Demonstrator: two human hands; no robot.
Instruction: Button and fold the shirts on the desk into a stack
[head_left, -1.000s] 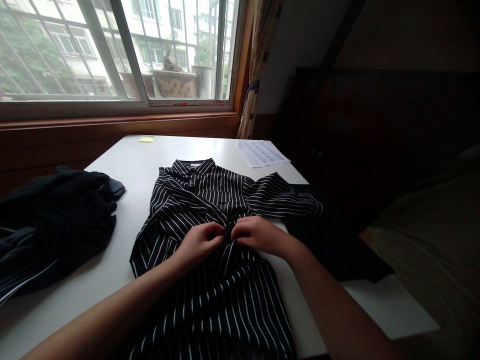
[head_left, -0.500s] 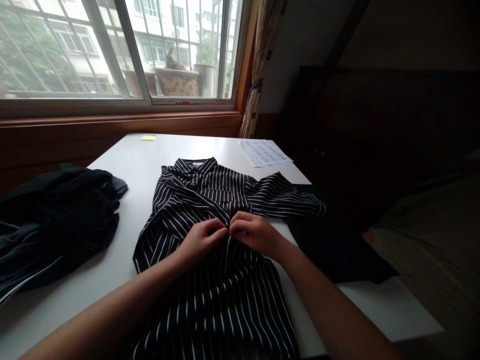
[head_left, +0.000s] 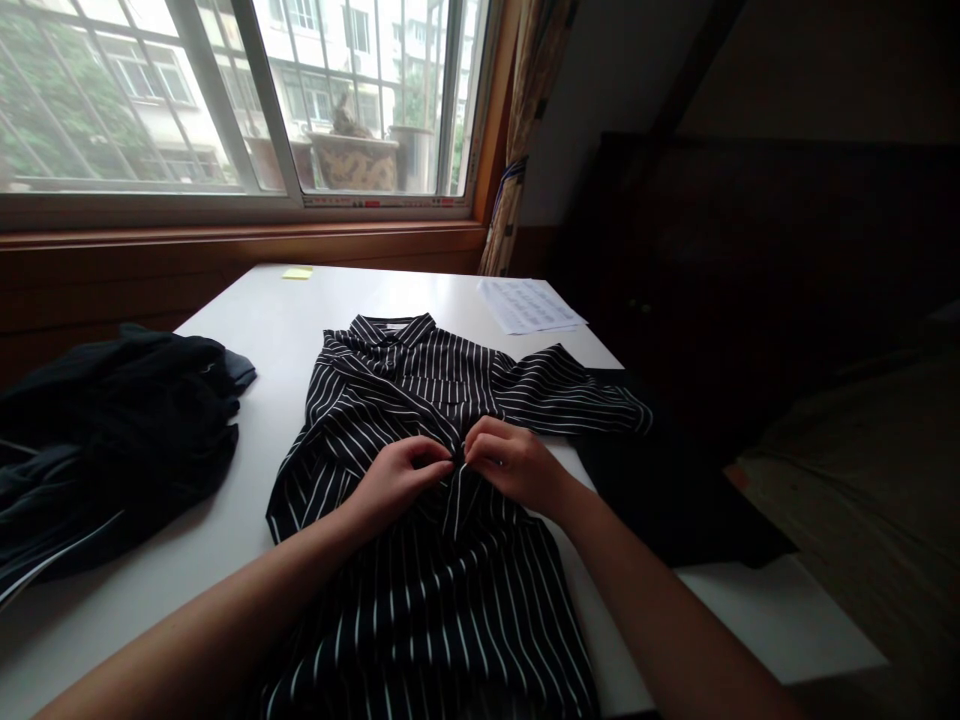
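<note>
A black shirt with thin white stripes (head_left: pixel 420 385) lies front-up on the white table (head_left: pixel 270 330), collar toward the window, one sleeve spread to the right. My left hand (head_left: pixel 401 478) and my right hand (head_left: pixel 510 462) meet at the shirt's middle front. Both have their fingers curled and pinch the fabric along the front opening, fingertips almost touching. What lies between the fingertips is too small to make out.
A heap of dark clothes (head_left: pixel 105 440) fills the table's left side. A printed sheet of paper (head_left: pixel 529 305) and a yellow sticky note (head_left: pixel 297 273) lie at the far edge. Another dark cloth (head_left: pixel 660 470) hangs over the right edge. A window is behind.
Both hands have crept slightly up the shirt's front, staying pinched together. The shirt has barely shifted.
</note>
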